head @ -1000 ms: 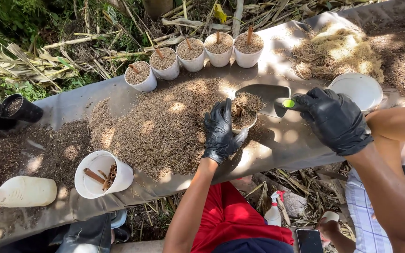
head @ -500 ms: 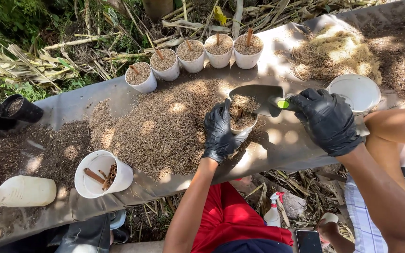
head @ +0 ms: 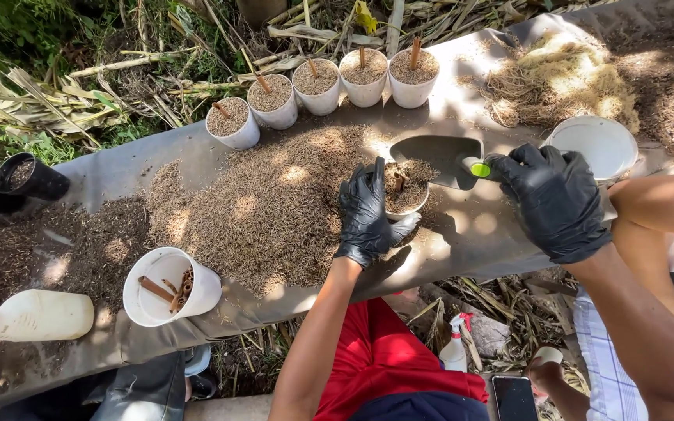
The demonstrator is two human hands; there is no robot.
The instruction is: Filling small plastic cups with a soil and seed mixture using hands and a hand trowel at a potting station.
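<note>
L hand [head: 368,214] was wrapped round the white cup [head: 407,204] mid-table, fingers curled on its 9 o'clock side. R hand [head: 555,199] was clenched on the trowel [head: 438,156] handle; blade lay at the cup's 1 o'clock, just beside the rim. Trowel long axis ran 3-to-9, blade pointing 9. R hand was nearer the blade.

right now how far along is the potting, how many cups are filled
Done: five white cups stand filled in a row, each with a stick in it. In hand: the left hand steadies a sixth cup, nearly full, while the right hand holds a trowel beside it. Left: more sticks wait in the tipped cup, and loose mix remains.
</note>
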